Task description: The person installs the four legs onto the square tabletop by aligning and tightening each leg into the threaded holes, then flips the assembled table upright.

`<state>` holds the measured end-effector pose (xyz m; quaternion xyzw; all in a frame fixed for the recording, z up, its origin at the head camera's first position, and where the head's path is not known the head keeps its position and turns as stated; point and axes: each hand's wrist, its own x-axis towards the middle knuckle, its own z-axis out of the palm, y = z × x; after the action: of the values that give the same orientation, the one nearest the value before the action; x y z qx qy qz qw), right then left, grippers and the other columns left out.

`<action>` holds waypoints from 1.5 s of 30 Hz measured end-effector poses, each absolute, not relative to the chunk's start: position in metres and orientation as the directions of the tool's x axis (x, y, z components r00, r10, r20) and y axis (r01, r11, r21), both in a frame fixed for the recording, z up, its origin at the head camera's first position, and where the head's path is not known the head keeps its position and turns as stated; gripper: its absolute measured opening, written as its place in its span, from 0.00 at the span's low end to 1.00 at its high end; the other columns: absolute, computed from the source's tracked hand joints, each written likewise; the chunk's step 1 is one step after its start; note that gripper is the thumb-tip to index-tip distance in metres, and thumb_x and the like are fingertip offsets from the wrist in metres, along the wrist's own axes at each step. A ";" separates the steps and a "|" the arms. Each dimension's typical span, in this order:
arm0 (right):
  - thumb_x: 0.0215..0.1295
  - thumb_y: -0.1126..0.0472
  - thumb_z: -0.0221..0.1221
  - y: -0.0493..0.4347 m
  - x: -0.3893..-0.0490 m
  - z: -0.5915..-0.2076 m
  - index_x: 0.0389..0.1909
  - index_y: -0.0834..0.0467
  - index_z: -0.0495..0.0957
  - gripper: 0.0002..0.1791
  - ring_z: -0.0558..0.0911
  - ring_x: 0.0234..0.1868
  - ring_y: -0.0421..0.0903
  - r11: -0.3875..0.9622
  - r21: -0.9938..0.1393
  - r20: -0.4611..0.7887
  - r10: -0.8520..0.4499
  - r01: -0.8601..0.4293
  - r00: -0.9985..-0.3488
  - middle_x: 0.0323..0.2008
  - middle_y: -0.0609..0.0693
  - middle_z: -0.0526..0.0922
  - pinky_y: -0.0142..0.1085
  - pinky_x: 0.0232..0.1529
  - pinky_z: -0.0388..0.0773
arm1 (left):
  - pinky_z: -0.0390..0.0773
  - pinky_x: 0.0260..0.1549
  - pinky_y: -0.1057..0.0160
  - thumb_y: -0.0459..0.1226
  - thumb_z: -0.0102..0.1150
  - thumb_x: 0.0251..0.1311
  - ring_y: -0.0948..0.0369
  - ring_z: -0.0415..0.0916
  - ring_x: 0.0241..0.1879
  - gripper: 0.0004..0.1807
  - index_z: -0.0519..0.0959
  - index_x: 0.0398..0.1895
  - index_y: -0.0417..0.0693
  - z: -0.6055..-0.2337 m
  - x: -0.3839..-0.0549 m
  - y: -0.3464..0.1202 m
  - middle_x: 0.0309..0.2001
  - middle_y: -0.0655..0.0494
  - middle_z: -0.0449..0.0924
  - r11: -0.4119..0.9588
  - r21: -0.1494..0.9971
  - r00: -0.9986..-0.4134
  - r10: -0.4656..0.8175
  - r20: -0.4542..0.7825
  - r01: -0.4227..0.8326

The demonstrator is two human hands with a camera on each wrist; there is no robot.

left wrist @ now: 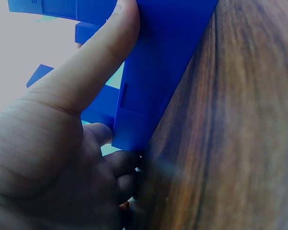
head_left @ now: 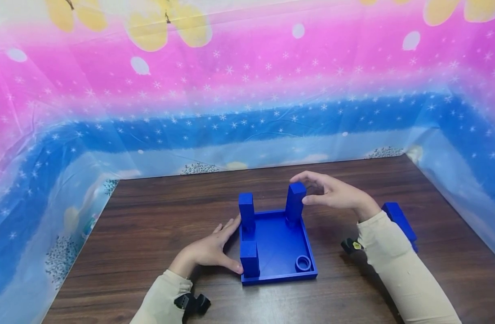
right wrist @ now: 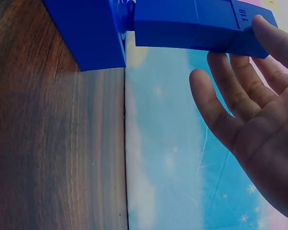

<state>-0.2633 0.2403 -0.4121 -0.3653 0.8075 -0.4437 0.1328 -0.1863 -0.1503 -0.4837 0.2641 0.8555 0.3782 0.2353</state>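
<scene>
A shallow blue tray (head_left: 277, 245) lies on the wooden table, with square blue posts upright at three of its corners. A round socket (head_left: 303, 264) shows at the near right corner. My left hand (head_left: 208, 249) rests along the tray's left side, its straight thumb by the near left post (head_left: 249, 260) and its fingers by the far left post (head_left: 246, 211). My right hand (head_left: 332, 191) holds the top of the far right post (head_left: 295, 201) between thumb and fingers. In the right wrist view, this post (right wrist: 187, 24) bears the mark "118" and has a narrow round part at its base.
Another blue block (head_left: 399, 220) lies on the table (head_left: 158, 216) at the right, partly hidden by my right sleeve (head_left: 401, 270). A patterned pink and blue cloth (head_left: 247, 90) hangs behind the table and at both sides.
</scene>
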 end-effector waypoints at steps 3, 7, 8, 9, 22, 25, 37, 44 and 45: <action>0.76 0.61 0.63 0.240 -0.263 -0.413 0.73 0.52 0.70 0.27 0.74 0.66 0.55 0.347 -0.805 0.113 -0.707 -0.481 -0.698 0.67 0.53 0.76 0.59 0.65 0.73 | 0.33 0.76 0.30 0.62 0.81 0.46 0.35 0.25 0.82 0.77 0.36 0.88 0.53 -0.484 -0.187 -0.151 0.86 0.42 0.36 0.562 0.777 -0.745 0.639 -0.190 0.284; 0.76 0.60 0.64 0.239 -0.262 -0.413 0.74 0.51 0.70 0.28 0.74 0.65 0.54 0.364 -0.797 0.106 -0.701 -0.482 -0.706 0.67 0.52 0.75 0.58 0.64 0.74 | 0.33 0.76 0.29 0.62 0.82 0.46 0.35 0.25 0.82 0.77 0.37 0.88 0.53 -0.486 -0.187 -0.151 0.86 0.41 0.36 0.565 0.773 -0.746 0.638 -0.190 0.287; 0.76 0.60 0.64 0.238 -0.261 -0.412 0.74 0.50 0.70 0.28 0.74 0.64 0.54 0.371 -0.796 0.101 -0.699 -0.479 -0.708 0.68 0.53 0.75 0.57 0.63 0.74 | 0.33 0.76 0.30 0.63 0.82 0.46 0.36 0.25 0.82 0.77 0.37 0.88 0.53 -0.486 -0.188 -0.151 0.86 0.42 0.36 0.569 0.771 -0.748 0.636 -0.191 0.286; 0.76 0.60 0.64 0.237 -0.261 -0.411 0.74 0.50 0.70 0.29 0.74 0.65 0.54 0.376 -0.795 0.095 -0.697 -0.476 -0.710 0.69 0.53 0.74 0.57 0.62 0.75 | 0.33 0.76 0.31 0.63 0.82 0.45 0.37 0.25 0.82 0.77 0.37 0.88 0.53 -0.487 -0.188 -0.151 0.86 0.43 0.36 0.571 0.770 -0.749 0.633 -0.194 0.284; 0.75 0.58 0.65 0.229 -0.255 -0.408 0.74 0.50 0.69 0.30 0.75 0.60 0.52 0.417 -0.757 0.087 -0.697 -0.502 -0.711 0.70 0.52 0.73 0.50 0.55 0.79 | 0.34 0.78 0.34 0.65 0.81 0.43 0.40 0.25 0.83 0.79 0.36 0.88 0.53 -0.484 -0.185 -0.150 0.86 0.48 0.35 0.602 0.754 -0.759 0.611 -0.223 0.263; 0.75 0.58 0.65 0.229 -0.255 -0.409 0.74 0.50 0.70 0.29 0.77 0.56 0.52 0.412 -0.768 0.083 -0.696 -0.490 -0.714 0.68 0.53 0.74 0.50 0.53 0.80 | 0.34 0.78 0.34 0.66 0.81 0.43 0.39 0.25 0.82 0.79 0.36 0.88 0.53 -0.483 -0.185 -0.150 0.86 0.48 0.34 0.607 0.754 -0.762 0.604 -0.233 0.250; 0.70 0.56 0.70 0.232 -0.256 -0.408 0.74 0.46 0.70 0.34 0.79 0.59 0.53 0.422 -0.780 0.065 -0.679 -0.461 -0.731 0.68 0.51 0.75 0.52 0.54 0.80 | 0.31 0.79 0.37 0.67 0.81 0.42 0.44 0.25 0.83 0.79 0.36 0.88 0.54 -0.485 -0.186 -0.150 0.86 0.49 0.35 0.585 0.768 -0.759 0.616 -0.211 0.261; 0.71 0.60 0.69 0.237 -0.259 -0.409 0.78 0.54 0.66 0.37 0.68 0.76 0.60 0.354 -0.793 0.110 -0.717 -0.496 -0.688 0.75 0.54 0.71 0.64 0.69 0.69 | 0.34 0.78 0.36 0.61 0.83 0.45 0.41 0.26 0.83 0.78 0.36 0.88 0.51 -0.482 -0.186 -0.148 0.86 0.46 0.36 0.602 0.753 -0.757 0.614 -0.225 0.264; 0.71 0.61 0.68 0.237 -0.260 -0.409 0.78 0.56 0.65 0.38 0.68 0.76 0.60 0.338 -0.795 0.122 -0.724 -0.503 -0.679 0.75 0.54 0.71 0.66 0.70 0.67 | 0.34 0.78 0.35 0.59 0.83 0.46 0.40 0.26 0.83 0.77 0.36 0.88 0.51 -0.480 -0.185 -0.148 0.86 0.45 0.36 0.606 0.752 -0.756 0.612 -0.230 0.262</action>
<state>-0.2603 0.2373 -0.4093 -0.3799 0.8079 -0.4320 0.1279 -0.1854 -0.1478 -0.4801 0.2531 0.8631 0.3649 0.2404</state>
